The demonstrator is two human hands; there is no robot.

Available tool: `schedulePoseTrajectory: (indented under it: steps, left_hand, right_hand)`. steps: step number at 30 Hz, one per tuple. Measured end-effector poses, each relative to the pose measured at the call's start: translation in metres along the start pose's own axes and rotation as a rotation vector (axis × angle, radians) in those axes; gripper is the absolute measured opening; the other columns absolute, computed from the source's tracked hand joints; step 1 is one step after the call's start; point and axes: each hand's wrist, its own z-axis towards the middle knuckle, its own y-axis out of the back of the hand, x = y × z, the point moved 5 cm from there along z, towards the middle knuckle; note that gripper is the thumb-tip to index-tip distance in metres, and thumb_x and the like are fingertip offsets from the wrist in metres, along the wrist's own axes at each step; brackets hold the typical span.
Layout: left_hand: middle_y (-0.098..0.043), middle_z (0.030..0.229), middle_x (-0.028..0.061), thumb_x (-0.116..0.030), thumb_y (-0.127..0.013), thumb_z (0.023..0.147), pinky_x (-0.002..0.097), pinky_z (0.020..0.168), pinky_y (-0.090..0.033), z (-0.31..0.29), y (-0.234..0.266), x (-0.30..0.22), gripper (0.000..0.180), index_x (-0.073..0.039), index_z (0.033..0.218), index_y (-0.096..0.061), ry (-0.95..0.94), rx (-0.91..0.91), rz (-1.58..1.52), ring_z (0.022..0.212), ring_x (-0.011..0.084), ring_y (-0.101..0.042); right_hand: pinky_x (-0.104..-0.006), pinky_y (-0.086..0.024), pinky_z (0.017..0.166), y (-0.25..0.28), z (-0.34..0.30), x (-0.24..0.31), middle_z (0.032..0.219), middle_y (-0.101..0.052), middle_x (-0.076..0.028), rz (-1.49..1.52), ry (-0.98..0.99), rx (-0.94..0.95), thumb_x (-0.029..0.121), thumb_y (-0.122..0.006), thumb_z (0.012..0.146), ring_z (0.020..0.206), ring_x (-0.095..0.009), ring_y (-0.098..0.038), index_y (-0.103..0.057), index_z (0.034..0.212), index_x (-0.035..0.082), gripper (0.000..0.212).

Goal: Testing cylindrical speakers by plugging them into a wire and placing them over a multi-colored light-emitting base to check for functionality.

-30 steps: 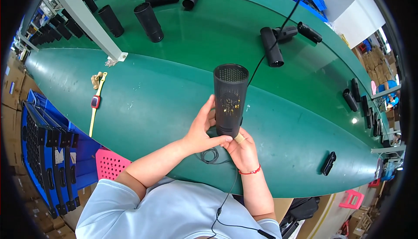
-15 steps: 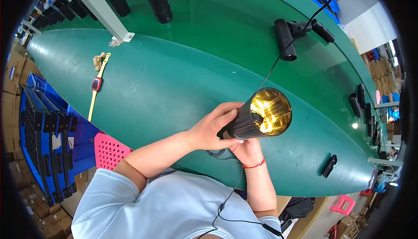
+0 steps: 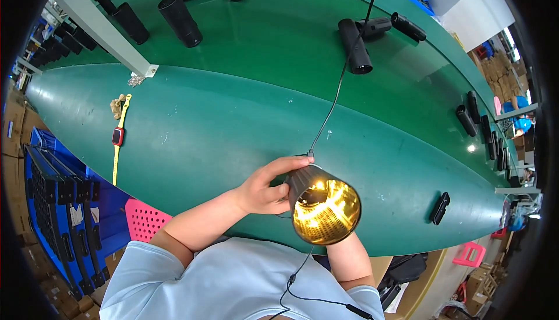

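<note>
My left hand (image 3: 269,187) grips the side of a black ribbed cylinder (image 3: 300,175), its fingers along the upper edge and the thumb bent against the wall. The open end faces up toward me and shows a shiny gold, perforated inside (image 3: 327,218) that glows brightly. At the cylinder's far side, by my left fingertips, a black cable (image 3: 335,96) ends in a small plug (image 3: 311,153); whether it is seated cannot be seen. Behind the cylinder my right hand is hidden, and only the right forearm (image 3: 349,257) shows.
A green bench holds a yellow-strapped red watch (image 3: 118,136), a tan lump (image 3: 116,107) and a small black part (image 3: 440,208). More black cylinders (image 3: 179,20) stand or lie on the belt beyond. A grey post (image 3: 102,26) rises at left, near blue crates (image 3: 64,215) and a pink stool (image 3: 145,221).
The cylinder has come nearer to me and left, its open end tipping further toward me. It now covers my right hand. The cable's plug end has come into sight, and the whole view has shifted.
</note>
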Motion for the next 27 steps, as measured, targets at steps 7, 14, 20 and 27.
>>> schedulePoseTrajectory:
  steps: [7,14,20,27]
  left_hand:
    - [-0.048,0.121,0.0177,-0.030,-0.062,0.079,0.0378,0.092,-0.040,0.009,-0.001,-0.010,0.053,-0.001,0.120,-0.044,0.026,0.040,-0.132,0.108,0.0285,-0.050]
    - [-0.048,0.121,0.0174,-0.036,-0.059,0.080,0.0384,0.094,-0.038,0.008,-0.005,-0.011,0.055,0.000,0.119,-0.046,0.018,0.024,-0.142,0.109,0.0290,-0.050]
    - [-0.049,0.121,0.0177,-0.039,-0.060,0.079,0.0382,0.094,-0.038,0.007,-0.005,-0.011,0.057,0.000,0.118,-0.047,0.035,-0.005,-0.196,0.110,0.0289,-0.049]
    - [-0.048,0.122,0.0181,-0.042,-0.059,0.078,0.0382,0.094,-0.038,0.005,-0.007,-0.018,0.060,0.000,0.118,-0.047,-0.011,0.052,-0.198,0.110,0.0290,-0.049]
  right_hand:
    - [-0.0195,-0.047,0.063,0.021,0.001,-0.005,0.092,-0.060,-0.007,-0.056,-0.101,-0.011,0.012,-0.053,0.084,0.073,-0.009,-0.056,-0.050,0.110,0.001,0.028]
    - [-0.0187,-0.045,0.063,0.006,-0.003,0.000,0.091,-0.059,-0.007,-0.129,-0.055,0.062,0.014,-0.053,0.085,0.074,-0.009,-0.055,-0.051,0.108,0.001,0.027]
    - [-0.0194,-0.045,0.065,0.001,-0.013,0.004,0.093,-0.059,-0.007,-0.401,-0.020,-0.107,0.015,-0.055,0.084,0.076,-0.009,-0.055,-0.050,0.109,0.000,0.029]
    - [-0.0196,-0.044,0.067,0.030,-0.004,-0.002,0.094,-0.058,-0.008,-0.255,-0.161,0.107,0.017,-0.059,0.082,0.077,-0.010,-0.054,-0.048,0.112,-0.002,0.036]
